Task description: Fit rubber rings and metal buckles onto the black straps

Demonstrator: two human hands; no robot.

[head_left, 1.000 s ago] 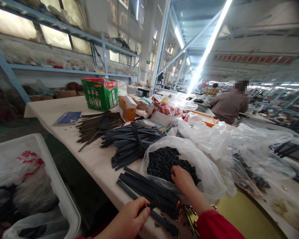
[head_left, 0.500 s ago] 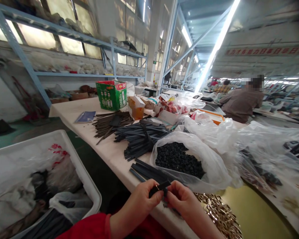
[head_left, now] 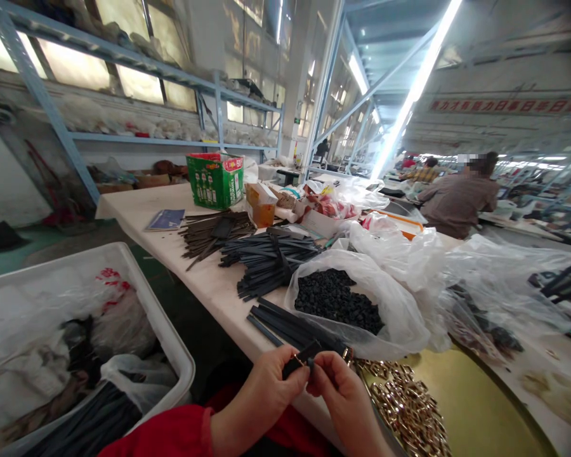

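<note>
My left hand point(head_left: 273, 386) is closed around a black strap point(head_left: 305, 357), its thumb and forefinger pressed together. A glint of gold metal shows on the strap beside the thumb. Right beside it, my right hand point(head_left: 337, 381) pinches a small dark piece point(head_left: 310, 364) against the strap; its exact shape is hidden by the fingers. Behind the hands lie long black strips point(head_left: 285, 320). Small black pieces point(head_left: 335, 297) fill an open clear plastic bag point(head_left: 402, 320). Gold buckles point(head_left: 412, 406) are heaped on a round golden tray point(head_left: 490, 400) to the right.
Bundles of dark strips point(head_left: 266, 257), a blue booklet point(head_left: 166, 219), a green carton point(head_left: 215, 184) and an orange-white box point(head_left: 261, 206) stand farther along the table. At left is a white bin point(head_left: 183, 362) with bags. Another person point(head_left: 457, 197) sits at back right.
Both hands stay together around the strap, with small finger shifts. The right hand has moved slightly left and down, and a gold buckle now shows beside its knuckles. The view has shifted a little.
</note>
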